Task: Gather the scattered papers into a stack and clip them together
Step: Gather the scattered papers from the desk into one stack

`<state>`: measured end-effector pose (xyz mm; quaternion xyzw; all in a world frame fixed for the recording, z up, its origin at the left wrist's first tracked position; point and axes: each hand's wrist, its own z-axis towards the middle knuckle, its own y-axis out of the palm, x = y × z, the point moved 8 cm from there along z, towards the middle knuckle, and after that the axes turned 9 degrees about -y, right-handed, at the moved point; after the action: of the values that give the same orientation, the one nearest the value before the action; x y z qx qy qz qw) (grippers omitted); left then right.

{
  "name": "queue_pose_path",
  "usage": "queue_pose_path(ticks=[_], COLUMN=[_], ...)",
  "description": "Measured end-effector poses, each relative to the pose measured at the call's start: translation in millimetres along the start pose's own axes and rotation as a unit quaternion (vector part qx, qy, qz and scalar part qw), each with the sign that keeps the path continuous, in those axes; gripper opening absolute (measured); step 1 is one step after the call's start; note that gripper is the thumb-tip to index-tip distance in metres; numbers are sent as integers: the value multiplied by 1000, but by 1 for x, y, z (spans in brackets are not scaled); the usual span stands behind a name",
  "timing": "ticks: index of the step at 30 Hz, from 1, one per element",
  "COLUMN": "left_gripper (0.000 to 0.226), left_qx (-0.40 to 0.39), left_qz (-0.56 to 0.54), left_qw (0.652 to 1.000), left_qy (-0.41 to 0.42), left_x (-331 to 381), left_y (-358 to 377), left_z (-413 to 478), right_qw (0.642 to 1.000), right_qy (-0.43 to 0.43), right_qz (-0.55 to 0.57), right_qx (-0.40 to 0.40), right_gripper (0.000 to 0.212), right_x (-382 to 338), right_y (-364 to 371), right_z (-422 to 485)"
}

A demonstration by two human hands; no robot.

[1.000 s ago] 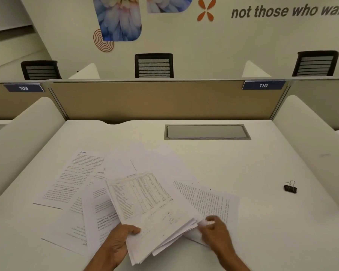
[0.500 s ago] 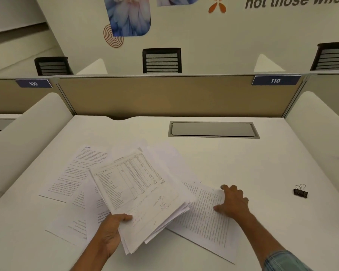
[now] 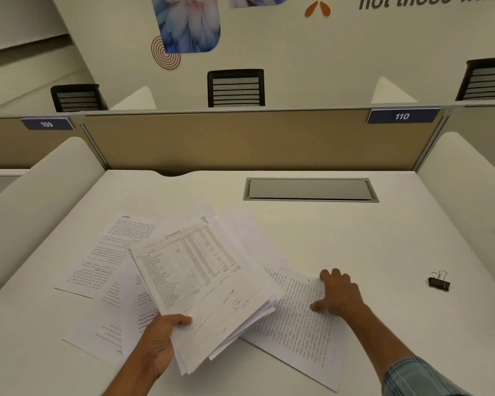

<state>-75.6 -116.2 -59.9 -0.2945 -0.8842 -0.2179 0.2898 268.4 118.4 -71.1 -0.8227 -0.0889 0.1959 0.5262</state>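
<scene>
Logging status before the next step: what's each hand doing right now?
Left hand: closed, gripping the gathered paper stack at its near corner.
Right hand: open, fingers pressing on a loose printed sheet.

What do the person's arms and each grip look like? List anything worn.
The left grip and left forearm show no sleeve, watch or ring. The right grip is also without rings; the right forearm is uncovered up to a blue-and-white checked sleeve near the elbow.
</scene>
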Motion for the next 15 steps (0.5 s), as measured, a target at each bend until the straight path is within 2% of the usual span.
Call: queue_pose_path(ticks=[6, 15], left_gripper=[59, 57], left_qx=[-5, -13], left_qz=[4, -3], left_qw=[1000, 1000], left_qy=[10, 12], left_x=[1, -3], left_y=[2, -3], left_z=[0, -4], right_qw=[1000, 998], right_qy=[-1, -1], right_qz=[24, 58], right_qx=[-2, -2], right_gripper=[81, 79], right_x=[1, -1], right_y=[2, 2], right_z=[-2, -4])
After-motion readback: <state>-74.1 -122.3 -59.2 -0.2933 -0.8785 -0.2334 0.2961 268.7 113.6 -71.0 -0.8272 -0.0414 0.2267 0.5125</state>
